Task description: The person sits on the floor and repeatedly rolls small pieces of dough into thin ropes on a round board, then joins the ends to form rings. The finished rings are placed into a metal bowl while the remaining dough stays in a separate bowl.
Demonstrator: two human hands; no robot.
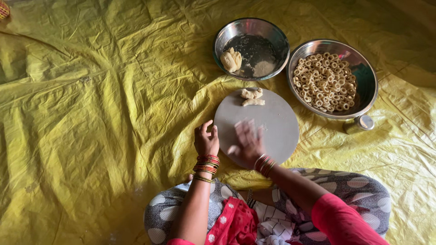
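Sheeting (91, 113), yellow, covers the floor beneath 2 steel bowls: 1 of dough rings (325, 81), 1 of dough lumps (231, 60). On the round board (277, 122), the right hand (247, 143) presses flat, fingers spread and blurred; the left hand (206, 141) curls loosely, empty, at its edge.

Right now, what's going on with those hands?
Left hand steadies round board edge. Right hand flat on board, blurred. Dough pieces at far edge.

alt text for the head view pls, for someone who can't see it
Right hand, blurred, on a round grey board; left hand at its edge. Beyond, on a yellow sheet: dough pieces, a steel bowl of dough rings, another bowl.
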